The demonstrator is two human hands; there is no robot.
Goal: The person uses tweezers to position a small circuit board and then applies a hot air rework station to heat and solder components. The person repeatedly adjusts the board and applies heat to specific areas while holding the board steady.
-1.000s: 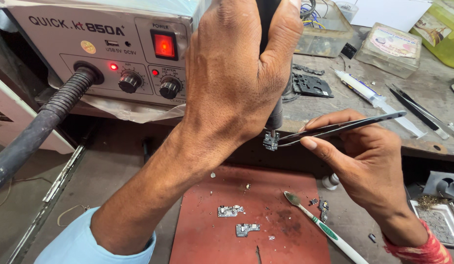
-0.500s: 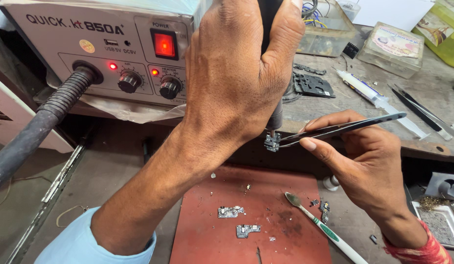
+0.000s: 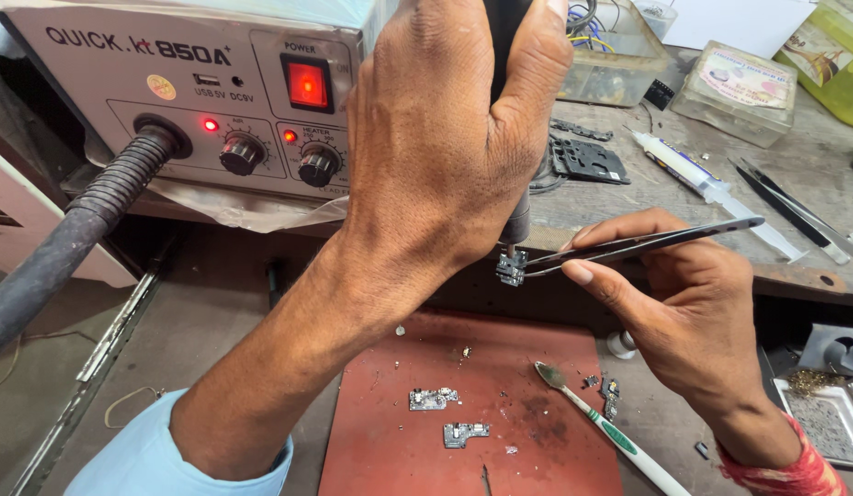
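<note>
Hot-air nozzle held over a small part, nothing shifted in the last second

Left hand (image 3: 445, 156) wrapped around the black hot-air handpiece (image 3: 514, 110), nozzle tip just above the small metal component (image 3: 511, 267); right hand (image 3: 684, 312) pinching the tweezers (image 3: 647, 242) shut on that component, held in the air above the red work mat (image 3: 537, 404). Same grip and same spot as a second ago, so heating looks ongoing. Two small circuit boards (image 3: 434, 399) lying on the mat, toothbrush (image 3: 601, 427) at its right edge, rework station (image 3: 188, 101) behind
</note>
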